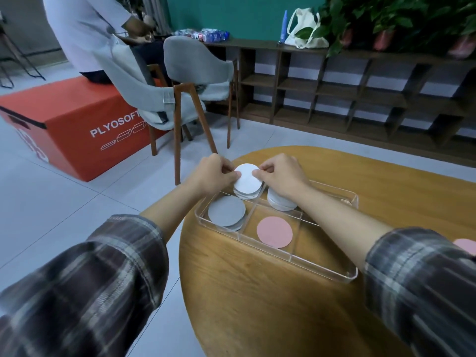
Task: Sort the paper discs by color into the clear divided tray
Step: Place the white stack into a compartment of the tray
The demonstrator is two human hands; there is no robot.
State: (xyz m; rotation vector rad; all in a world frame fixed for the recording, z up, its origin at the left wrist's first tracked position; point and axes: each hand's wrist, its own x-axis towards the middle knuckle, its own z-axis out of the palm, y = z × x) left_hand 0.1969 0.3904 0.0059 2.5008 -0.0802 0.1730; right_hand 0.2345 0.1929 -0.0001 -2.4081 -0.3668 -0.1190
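Fingertips (pixel 235 173) of the left hand (pixel 213 173) pinch the left edge of a white disc (pixel 247 180); fingertips (pixel 257 173) of the right hand (pixel 280 173) pinch its right edge, so both hands are curled tight on the same disc. It is held tilted over a white stack (pixel 246 195) in the far left compartment of the clear tray (pixel 283 255); whether it touches the stack I cannot tell. Under the right wrist a second pale stack (pixel 280 203) sits in the neighbouring far compartment; gray discs (pixel 226 211) lie in the near left compartment; one pink disc (pixel 274 231) lies flat in the compartment beside them. The tray rests on a round wooden table (pixel 257 305); another pink disc (pixel 467 246) lies on the table at the right edge, well apart from the tray and partly hidden by a sleeve; plaid sleeves (pixel 103 279) cover both arms from mid-forearm back.
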